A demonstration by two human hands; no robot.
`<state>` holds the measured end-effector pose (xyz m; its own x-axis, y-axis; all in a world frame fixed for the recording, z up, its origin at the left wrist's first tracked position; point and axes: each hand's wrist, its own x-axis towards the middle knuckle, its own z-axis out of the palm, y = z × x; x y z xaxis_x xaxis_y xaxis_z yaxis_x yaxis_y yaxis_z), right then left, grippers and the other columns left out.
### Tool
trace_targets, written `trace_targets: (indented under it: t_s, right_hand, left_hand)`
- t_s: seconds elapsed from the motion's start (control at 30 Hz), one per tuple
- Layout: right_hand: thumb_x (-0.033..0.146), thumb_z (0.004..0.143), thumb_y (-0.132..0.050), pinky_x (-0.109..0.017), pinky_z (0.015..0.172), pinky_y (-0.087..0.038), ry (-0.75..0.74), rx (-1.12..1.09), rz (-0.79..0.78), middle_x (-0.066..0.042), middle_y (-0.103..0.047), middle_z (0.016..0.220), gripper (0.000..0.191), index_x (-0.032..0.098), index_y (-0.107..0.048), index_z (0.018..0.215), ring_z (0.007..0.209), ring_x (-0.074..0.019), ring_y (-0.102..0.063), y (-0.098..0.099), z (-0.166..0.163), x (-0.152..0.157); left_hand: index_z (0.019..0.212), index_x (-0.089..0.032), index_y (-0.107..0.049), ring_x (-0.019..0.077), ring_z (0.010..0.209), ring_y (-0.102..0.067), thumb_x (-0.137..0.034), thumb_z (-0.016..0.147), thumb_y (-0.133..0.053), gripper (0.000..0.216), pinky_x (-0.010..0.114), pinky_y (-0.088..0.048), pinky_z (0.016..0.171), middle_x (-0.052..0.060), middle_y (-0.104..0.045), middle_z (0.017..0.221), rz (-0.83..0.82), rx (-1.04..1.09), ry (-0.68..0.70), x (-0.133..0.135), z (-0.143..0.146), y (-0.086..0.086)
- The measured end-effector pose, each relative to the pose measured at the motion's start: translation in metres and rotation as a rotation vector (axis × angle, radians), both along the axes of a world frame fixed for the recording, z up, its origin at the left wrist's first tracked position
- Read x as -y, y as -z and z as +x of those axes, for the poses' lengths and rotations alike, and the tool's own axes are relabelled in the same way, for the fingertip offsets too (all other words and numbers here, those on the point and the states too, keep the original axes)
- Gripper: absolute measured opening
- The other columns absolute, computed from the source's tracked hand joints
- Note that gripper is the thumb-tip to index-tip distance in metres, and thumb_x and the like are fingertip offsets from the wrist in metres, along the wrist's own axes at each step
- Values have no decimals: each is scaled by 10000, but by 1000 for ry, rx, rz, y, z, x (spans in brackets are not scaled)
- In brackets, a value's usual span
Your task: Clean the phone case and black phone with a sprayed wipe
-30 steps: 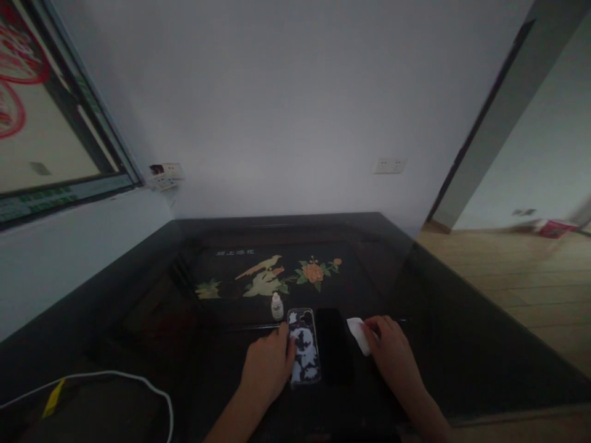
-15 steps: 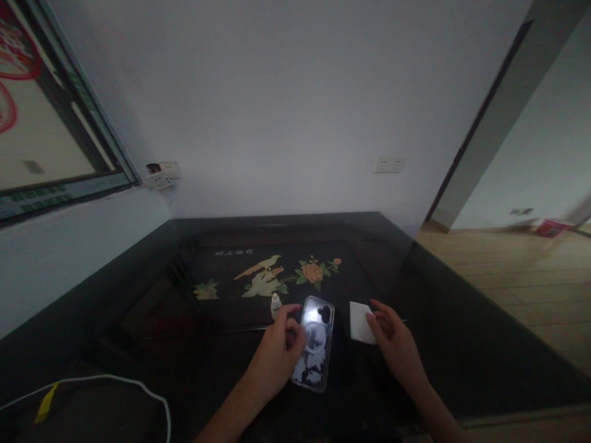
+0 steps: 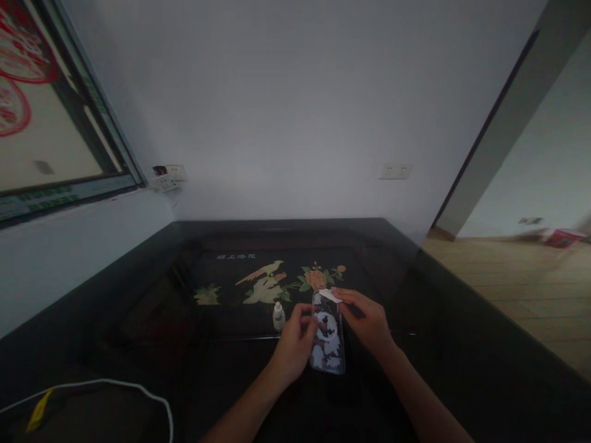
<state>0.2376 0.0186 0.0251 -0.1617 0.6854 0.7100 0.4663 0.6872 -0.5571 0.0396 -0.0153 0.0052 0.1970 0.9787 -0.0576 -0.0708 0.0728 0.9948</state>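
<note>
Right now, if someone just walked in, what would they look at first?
Probably the patterned phone case in the middle, held by the left hand, with the right hand holding a small white sheet at its top. Behind them, a colourful bird-and-flower picture stands out on the dark table.

The left hand [image 3: 295, 341] is curled in a side grip; the right hand [image 3: 369, 319], apparently pinching, sits just above that grip.

Head-worn camera looking forward and down, facing a pale grey wall [image 3: 286, 111], sitting close above the left hand [image 3: 293, 347], right hand [image 3: 369, 320], glossy black table [image 3: 462, 344].
</note>
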Motion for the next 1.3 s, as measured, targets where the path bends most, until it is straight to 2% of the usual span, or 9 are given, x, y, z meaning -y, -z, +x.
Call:
trace_targets:
  t_s: [0.27, 0.43, 0.57, 0.67, 0.77, 0.83, 0.93, 1.13, 1.3]
  right_hand:
    - [171, 899, -689, -431, 958, -609, -317, 40, -126, -49, -811, 1061, 226, 284, -782, 1070, 1032, -237, -758, -4, 1, 22]
    - [169, 882, -711, -419, 923, -612, -482, 25, -275, -32, -823, 971, 216, 297, -797, 1034, 934, -223, -772, -15, -1, 37]
    - [271, 875, -755, -373, 832, -631, -542, 60, -531, -42, -826, 916, 91, 279, -822, 937, 852, -224, -783, -23, 0, 43]
    - [350, 841, -796, -348, 765, -645, -449, -141, -602, -57, -823, 891, 116, 241, -814, 879, 816, -233, -784, -19, 1, 39]
    - [427, 794, -825, -338, 684, -659, -96, -470, -518, -81, -814, 864, 248, 195, -777, 865, 773, -247, -782, -9, 2, 27]
    - [425, 798, -818, -377, 766, -668, 123, -585, -406, -102, -816, 926, 280, 176, -769, 914, 838, -265, -786, -2, 3, 19]
    - [346, 877, -747, -443, 930, -631, 219, -535, -263, -107, -802, 1083, 209, 195, -783, 1016, 994, -274, -771, 4, 4, 15]
    - [130, 908, -672, -515, 1093, -509, -32, -60, 36, -33, -807, 1091, 269, 300, -775, 1089, 1031, -237, -761, 5, -4, 22]
    - [69, 862, -710, -390, 1057, -536, -423, 89, -39, 3, -825, 1007, 330, 299, -762, 1093, 928, -177, -783, -3, -10, 33]
  left_hand:
    - [1157, -236, -441, 132, 608, -624, -555, 897, -617, 447, 210, -466, 536, -28, -652, 752, 36, 72, -142, 2, -3, -4]
    - [1167, -230, -446, 120, 590, -612, -534, 915, -599, 424, 198, -433, 510, 14, -711, 854, 48, 48, -164, 0, -3, 0]
    - [1158, -221, -444, 142, 636, -659, -533, 900, -611, 438, 231, -499, 571, 45, -738, 898, 13, 50, -172, -1, -2, 1]
    - [1142, -224, -455, 143, 614, -662, -517, 880, -629, 430, 233, -509, 562, 27, -734, 862, -13, 78, -144, 0, -2, -1]
    - [1112, -223, -483, 144, 583, -658, -501, 874, -630, 395, 216, -489, 508, 16, -726, 820, -35, 72, -101, 3, -1, -2]
    - [1098, -216, -502, 143, 569, -651, -500, 875, -632, 384, 203, -469, 476, 22, -728, 807, -41, 47, -77, 4, 0, -3]
    - [1106, -211, -517, 129, 521, -613, -524, 882, -632, 402, 186, -435, 431, 27, -728, 792, -46, 24, -29, 7, 1, -2]
    - [1114, -229, -514, 140, 546, -611, -543, 904, -611, 390, 208, -464, 436, 8, -704, 810, -39, 85, -10, 9, 1, 0]
    - [1102, -219, -522, 122, 543, -588, -513, 894, -626, 374, 199, -435, 491, -26, -665, 740, -14, 98, -65, 7, -3, -4]
